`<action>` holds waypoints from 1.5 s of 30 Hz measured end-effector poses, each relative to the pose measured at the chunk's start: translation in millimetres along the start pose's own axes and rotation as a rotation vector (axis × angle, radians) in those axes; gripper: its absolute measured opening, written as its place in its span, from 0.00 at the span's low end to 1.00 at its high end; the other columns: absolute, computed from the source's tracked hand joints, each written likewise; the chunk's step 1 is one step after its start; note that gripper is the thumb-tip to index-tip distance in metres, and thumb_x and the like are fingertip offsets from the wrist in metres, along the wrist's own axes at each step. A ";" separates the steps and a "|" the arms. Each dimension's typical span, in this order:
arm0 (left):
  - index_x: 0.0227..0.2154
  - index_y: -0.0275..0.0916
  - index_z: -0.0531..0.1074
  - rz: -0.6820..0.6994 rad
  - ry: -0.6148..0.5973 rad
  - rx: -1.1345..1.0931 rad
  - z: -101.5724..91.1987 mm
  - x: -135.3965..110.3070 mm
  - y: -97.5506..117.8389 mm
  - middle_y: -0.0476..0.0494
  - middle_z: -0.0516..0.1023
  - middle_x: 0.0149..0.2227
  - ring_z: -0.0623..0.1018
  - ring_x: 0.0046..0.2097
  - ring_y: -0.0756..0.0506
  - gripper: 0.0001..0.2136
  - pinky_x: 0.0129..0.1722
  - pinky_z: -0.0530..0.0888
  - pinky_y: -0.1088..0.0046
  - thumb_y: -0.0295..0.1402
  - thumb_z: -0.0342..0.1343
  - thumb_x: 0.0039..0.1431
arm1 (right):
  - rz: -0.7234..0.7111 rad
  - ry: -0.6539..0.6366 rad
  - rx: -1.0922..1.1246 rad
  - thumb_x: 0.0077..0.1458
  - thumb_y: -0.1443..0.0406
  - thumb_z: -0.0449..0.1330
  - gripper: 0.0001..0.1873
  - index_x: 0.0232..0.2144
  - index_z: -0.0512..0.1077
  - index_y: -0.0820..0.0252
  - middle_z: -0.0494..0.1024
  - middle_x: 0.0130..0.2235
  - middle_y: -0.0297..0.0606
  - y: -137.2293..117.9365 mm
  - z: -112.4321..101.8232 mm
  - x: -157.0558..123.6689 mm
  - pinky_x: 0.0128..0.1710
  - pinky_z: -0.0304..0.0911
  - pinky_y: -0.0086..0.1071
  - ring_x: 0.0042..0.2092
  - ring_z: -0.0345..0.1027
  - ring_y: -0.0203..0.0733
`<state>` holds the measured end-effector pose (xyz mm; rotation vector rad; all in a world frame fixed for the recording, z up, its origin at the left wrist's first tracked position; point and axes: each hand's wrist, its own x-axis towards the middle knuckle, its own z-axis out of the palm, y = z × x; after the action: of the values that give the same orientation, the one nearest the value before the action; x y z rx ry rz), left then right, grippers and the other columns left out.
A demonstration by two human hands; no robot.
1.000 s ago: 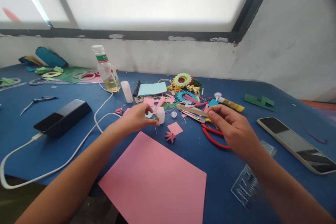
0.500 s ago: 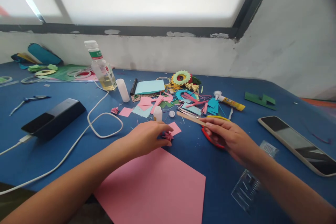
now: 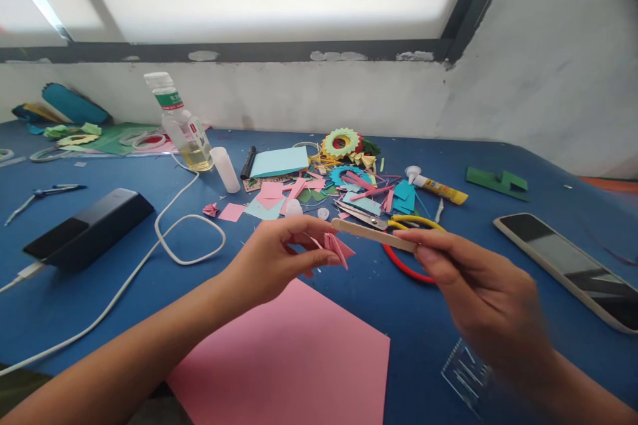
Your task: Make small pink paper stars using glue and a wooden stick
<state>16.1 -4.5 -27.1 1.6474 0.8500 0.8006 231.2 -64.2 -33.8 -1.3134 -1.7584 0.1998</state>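
Observation:
My left hand (image 3: 279, 255) is raised over the blue table (image 3: 100, 265), its fingers pinched on a small folded pink paper piece (image 3: 336, 247). In my right hand (image 3: 478, 292) a flat wooden stick (image 3: 373, 234) is gripped, its far end pointing left and reaching the pink piece. Below both hands a large pink paper sheet (image 3: 294, 358) lies flat at the table's near edge. Just behind my left fingers stands a small white glue bottle (image 3: 293, 208).
Scissors with yellow and red handles (image 3: 399, 226) lie beyond the stick amid a pile of paper scraps (image 3: 343, 182). A phone (image 3: 568, 269) rests at right, a clear ruler (image 3: 466, 372) under my right wrist. At left are a black power bank (image 3: 90, 226) with white cable and an oil bottle (image 3: 182, 126).
My left hand left the glue bottle, picked the pink folded piece off the table and lifted it. My right hand brought the stick's end up against it.

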 end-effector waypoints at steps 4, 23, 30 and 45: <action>0.39 0.39 0.73 -0.077 0.052 -0.120 2.2 -3.8 4.2 0.48 0.78 0.28 0.78 0.31 0.50 0.12 0.22 0.75 0.84 0.31 0.62 0.49 | -0.157 -0.019 -0.113 0.57 0.70 0.51 0.12 0.40 0.71 0.53 0.79 0.34 0.30 -3.5 0.9 -5.4 0.24 0.64 0.22 0.31 0.73 0.33; 0.29 0.36 0.72 -0.229 0.076 -0.290 2.6 -5.7 13.3 0.50 0.78 0.24 0.79 0.30 0.49 0.08 0.18 0.75 0.85 0.31 0.63 0.47 | -0.310 0.030 -0.354 0.58 0.72 0.51 0.16 0.46 0.68 0.51 0.74 0.27 0.27 -12.5 -0.1 -16.1 0.31 0.63 0.20 0.26 0.68 0.28; 0.28 0.36 0.71 -0.243 0.081 -0.345 3.1 -6.6 14.1 0.51 0.78 0.23 0.79 0.30 0.49 0.07 0.18 0.75 0.85 0.30 0.64 0.46 | -0.481 -0.106 -0.386 0.58 0.71 0.50 0.29 0.60 0.54 0.52 0.75 0.28 0.33 -4.7 -7.9 -18.1 0.31 0.65 0.27 0.29 0.70 0.34; 0.27 0.35 0.72 -0.235 0.118 -0.365 3.8 -9.7 17.4 0.51 0.78 0.22 0.79 0.27 0.49 0.07 0.17 0.74 0.84 0.26 0.64 0.44 | -0.325 -0.094 -0.315 0.58 0.74 0.50 0.19 0.48 0.68 0.50 0.72 0.28 0.31 -11.7 -8.9 -18.7 0.31 0.62 0.23 0.29 0.67 0.30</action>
<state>16.6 -17.8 -11.7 1.1666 0.9005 0.8367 230.2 -88.0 -32.0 -1.2249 -2.1169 -0.2102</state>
